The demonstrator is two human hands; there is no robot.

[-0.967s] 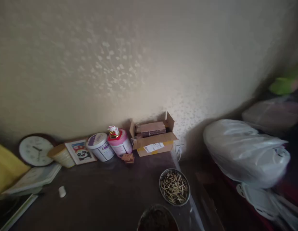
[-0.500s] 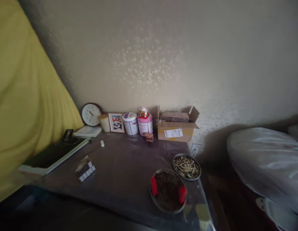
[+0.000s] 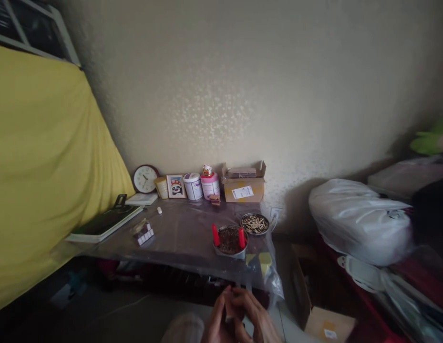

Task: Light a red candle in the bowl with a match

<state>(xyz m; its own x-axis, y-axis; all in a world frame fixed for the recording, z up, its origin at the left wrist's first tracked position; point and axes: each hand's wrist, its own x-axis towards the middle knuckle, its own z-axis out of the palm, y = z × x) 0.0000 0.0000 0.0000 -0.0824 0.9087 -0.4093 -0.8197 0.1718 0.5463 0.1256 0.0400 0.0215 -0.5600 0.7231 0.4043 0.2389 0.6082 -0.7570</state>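
At the bottom middle, my left hand (image 3: pixel 214 320) and my right hand (image 3: pixel 256 317) are close together in front of the table's near edge. Between their fingers is a small reddish-brown thing (image 3: pixel 228 305), box-like, partly covered by the fingertips; its exact kind is unclear. Both hands have curled fingers pressed on it. Beyond them on the table stands a round tin (image 3: pixel 230 253) of dark grainy stuff, with two upright red candles, a left one (image 3: pixel 215 234) and a right one (image 3: pixel 242 237). Behind it, a round dish (image 3: pixel 254 224) holds many short matchstick-like sticks.
Plastic sheeting covers the table (image 3: pixel 181 233). Along the wall stand a clock (image 3: pixel 146 179), a cup, a panda picture (image 3: pixel 176 186), two canisters and an open cardboard box (image 3: pixel 244 189). Small packs (image 3: pixel 144 233) lie at left. Right of the table are a floor carton (image 3: pixel 324 319) and white bag (image 3: pixel 357 221).
Both hands have come into view at the bottom, holding the small reddish-brown thing. My view has moved back and shifted, so the table looks smaller and more floor shows.
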